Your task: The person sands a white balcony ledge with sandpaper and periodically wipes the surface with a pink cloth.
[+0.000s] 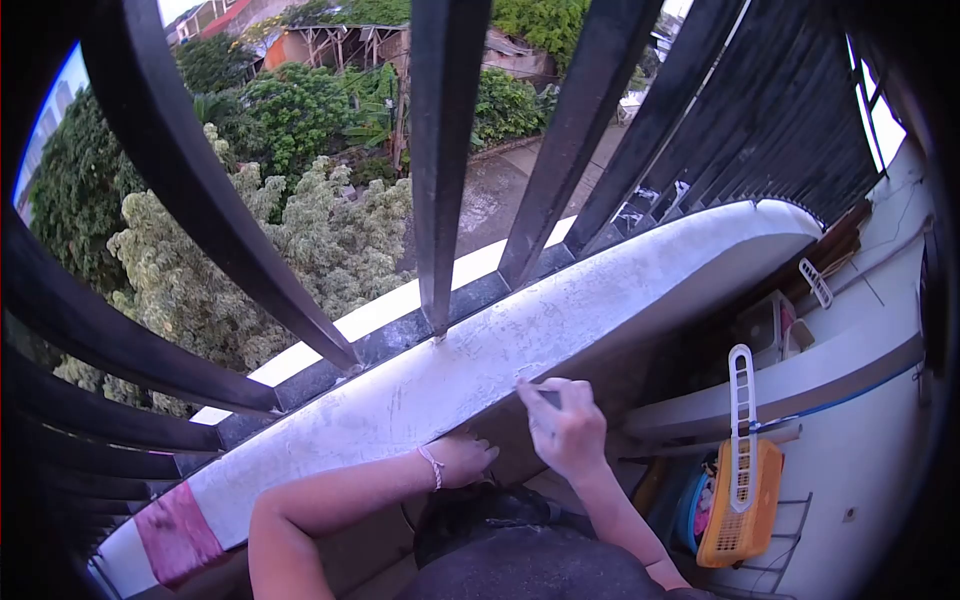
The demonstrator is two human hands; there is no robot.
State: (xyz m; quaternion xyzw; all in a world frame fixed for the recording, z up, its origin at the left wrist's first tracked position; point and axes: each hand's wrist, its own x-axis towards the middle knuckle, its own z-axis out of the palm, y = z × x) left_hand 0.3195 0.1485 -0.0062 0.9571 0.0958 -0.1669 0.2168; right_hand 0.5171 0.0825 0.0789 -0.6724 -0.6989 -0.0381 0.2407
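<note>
My right hand (568,425) is closed in a pinch, its index fingertip at the inner edge of a white painted ledge (480,355). Something greyish may sit between thumb and finger, too small to make out. Close to the same edge, lower and to the left, my left hand (463,460) has its fingers curled in. Whatever it may hold is hidden. A pale braided bracelet (431,467) circles that wrist. The ledge's paint looks scuffed and patchy near both hands. A dark red cloth (178,533) lies across the ledge at the lower left.
Dark metal bars (447,150) rise along the ledge's outer side, with trees (300,130) and a paved lane (490,190) beyond. To the right are an orange plastic basket (745,515), a white slotted strip (741,430), a blue tub (690,510) and a metal rack (790,540).
</note>
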